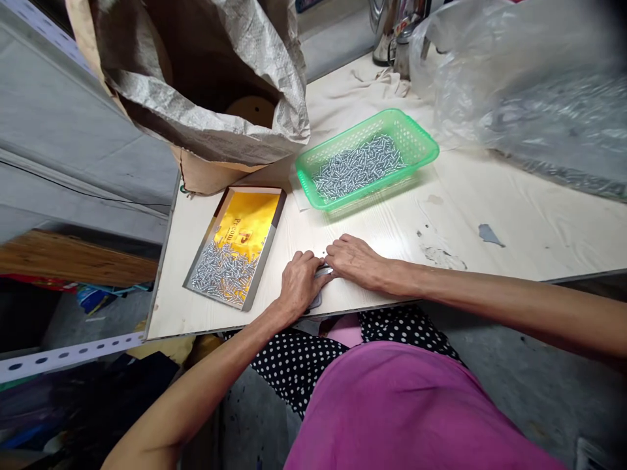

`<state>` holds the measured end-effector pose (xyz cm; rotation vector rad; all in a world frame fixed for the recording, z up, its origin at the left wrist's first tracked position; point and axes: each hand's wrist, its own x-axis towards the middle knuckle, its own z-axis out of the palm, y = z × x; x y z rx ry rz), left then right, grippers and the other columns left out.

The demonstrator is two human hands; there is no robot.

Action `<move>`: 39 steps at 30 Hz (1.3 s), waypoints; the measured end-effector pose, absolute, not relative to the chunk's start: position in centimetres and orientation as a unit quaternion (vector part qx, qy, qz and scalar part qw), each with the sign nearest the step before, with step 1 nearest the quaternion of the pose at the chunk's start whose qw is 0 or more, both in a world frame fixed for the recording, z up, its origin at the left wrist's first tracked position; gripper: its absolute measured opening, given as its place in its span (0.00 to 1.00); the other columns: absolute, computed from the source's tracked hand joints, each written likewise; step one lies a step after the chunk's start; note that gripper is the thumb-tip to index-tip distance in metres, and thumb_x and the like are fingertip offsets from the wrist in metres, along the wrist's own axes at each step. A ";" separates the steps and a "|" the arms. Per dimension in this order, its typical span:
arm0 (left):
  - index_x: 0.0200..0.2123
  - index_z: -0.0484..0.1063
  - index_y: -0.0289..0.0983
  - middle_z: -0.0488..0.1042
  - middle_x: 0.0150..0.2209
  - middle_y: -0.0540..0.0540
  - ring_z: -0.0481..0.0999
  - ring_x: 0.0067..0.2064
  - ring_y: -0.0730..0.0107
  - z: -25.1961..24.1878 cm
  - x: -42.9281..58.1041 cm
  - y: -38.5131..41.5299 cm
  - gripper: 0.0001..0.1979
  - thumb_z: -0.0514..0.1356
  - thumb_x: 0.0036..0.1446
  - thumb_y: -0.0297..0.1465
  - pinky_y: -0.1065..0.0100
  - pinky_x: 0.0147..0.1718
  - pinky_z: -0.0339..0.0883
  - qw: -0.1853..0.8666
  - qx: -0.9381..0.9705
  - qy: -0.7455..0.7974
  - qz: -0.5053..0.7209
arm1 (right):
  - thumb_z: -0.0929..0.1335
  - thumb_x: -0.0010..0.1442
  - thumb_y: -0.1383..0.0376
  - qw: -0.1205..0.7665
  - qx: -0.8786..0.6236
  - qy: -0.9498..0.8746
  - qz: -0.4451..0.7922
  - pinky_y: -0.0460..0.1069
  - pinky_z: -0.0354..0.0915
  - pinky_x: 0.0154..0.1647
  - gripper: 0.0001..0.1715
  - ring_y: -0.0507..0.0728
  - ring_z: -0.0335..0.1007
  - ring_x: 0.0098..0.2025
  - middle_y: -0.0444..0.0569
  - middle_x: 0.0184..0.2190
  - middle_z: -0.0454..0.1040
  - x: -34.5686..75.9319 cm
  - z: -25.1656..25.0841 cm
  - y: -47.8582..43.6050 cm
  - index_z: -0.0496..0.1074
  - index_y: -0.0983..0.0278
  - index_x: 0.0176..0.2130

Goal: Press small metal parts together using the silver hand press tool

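Your left hand (298, 284) is curled shut over a small grey piece (321, 271) at the near edge of the surface (392, 219). Your right hand (355, 261) lies just beside it, fingers bent, tips touching the same piece; you cannot tell whether it grips. What the piece is stays unclear.

Left of your left hand lies a gold tray (252, 212) half covered with screws (220, 271); its printed word starts "Pre", and the rest is hidden. Beyond your right hand sits a green basket (416, 134), also filled with screws. A woven sack (255, 78) stands beyond the tray.
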<state>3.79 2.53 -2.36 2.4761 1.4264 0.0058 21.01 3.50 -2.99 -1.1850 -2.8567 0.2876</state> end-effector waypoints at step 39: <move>0.59 0.62 0.30 0.69 0.56 0.32 0.65 0.60 0.45 -6.8 3.3 -6.5 0.37 0.51 0.60 0.54 0.48 0.59 0.57 0.154 0.877 0.442 0.109 | 0.70 0.58 0.70 0.024 -0.100 -0.992 0.067 0.52 0.50 0.38 0.06 0.57 0.57 0.41 0.50 0.37 0.70 11.4 -2.6 4.3 0.73 0.64 0.28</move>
